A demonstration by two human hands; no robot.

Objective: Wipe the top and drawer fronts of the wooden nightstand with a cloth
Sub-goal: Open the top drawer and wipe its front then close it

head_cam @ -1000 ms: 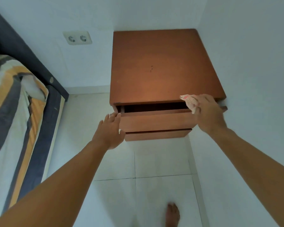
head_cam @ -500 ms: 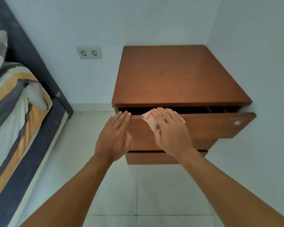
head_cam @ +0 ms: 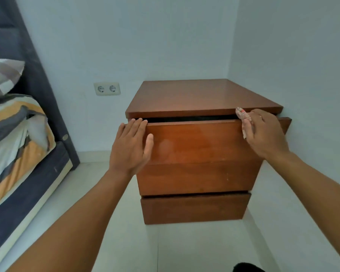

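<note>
Our left hand point(head_cam: 131, 148) lies flat on the left end of the top drawer front point(head_cam: 196, 142), fingers point(head_cam: 134, 127) spread and straight, tips hooked just over its upper edge, holding nothing. Our right hand point(head_cam: 265, 134) presses the cloth point(head_cam: 243, 119) against the drawer's right end; its fingers are curled around the cloth, which sticks out past the fingertips toward the nightstand point(head_cam: 202, 99) top. The drawer stands slightly pulled out, a dark gap just beyond both sets of fingertips.
</note>
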